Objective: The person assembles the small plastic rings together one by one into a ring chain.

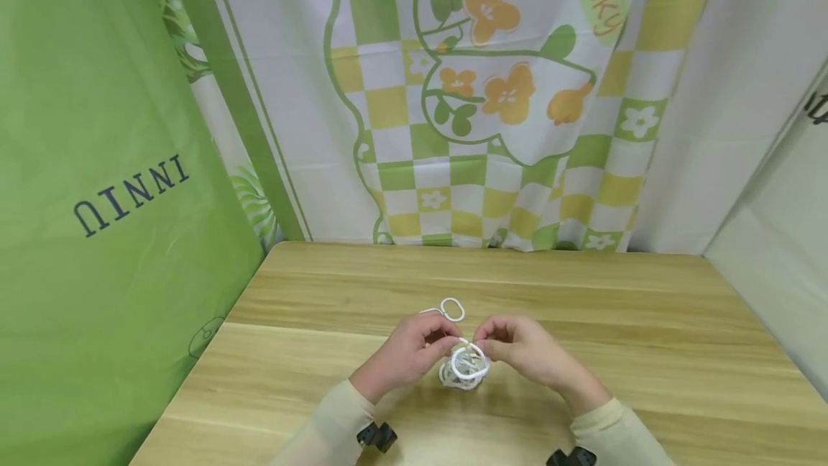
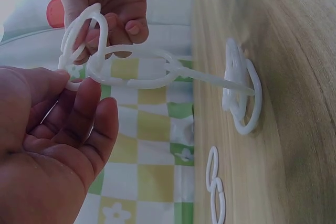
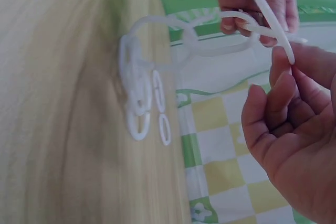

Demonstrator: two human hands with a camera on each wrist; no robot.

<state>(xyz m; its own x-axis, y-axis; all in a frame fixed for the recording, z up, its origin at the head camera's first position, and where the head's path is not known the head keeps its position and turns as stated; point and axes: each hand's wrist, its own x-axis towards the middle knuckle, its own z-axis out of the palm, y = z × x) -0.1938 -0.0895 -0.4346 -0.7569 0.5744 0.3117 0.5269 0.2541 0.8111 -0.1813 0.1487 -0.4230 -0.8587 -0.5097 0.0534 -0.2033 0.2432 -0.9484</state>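
Note:
White plastic chain links are held up between both hands in front of me. My left hand [image 1: 414, 347] pinches a link [image 2: 102, 31] between thumb and index finger. Opposite it, my right hand [image 1: 529, 352] pinches a white link [image 3: 274, 25], seen nearly edge-on in the right wrist view. From the fingertips a string of joined links [image 2: 149, 84] hangs down to a heap of links [image 2: 234, 80] on the table. In the head view the raised links overlap that heap. Fingers partly cover where the pinched links meet.
Beyond the hands, two joined white links [image 2: 213, 186] lie flat on the wooden table [image 1: 582, 293]. A checked, flowered curtain [image 1: 453, 178] hangs behind the table's far edge. Green cloth [image 1: 116, 293] hangs at the left, pale cloth [image 1: 776, 236] at the right.

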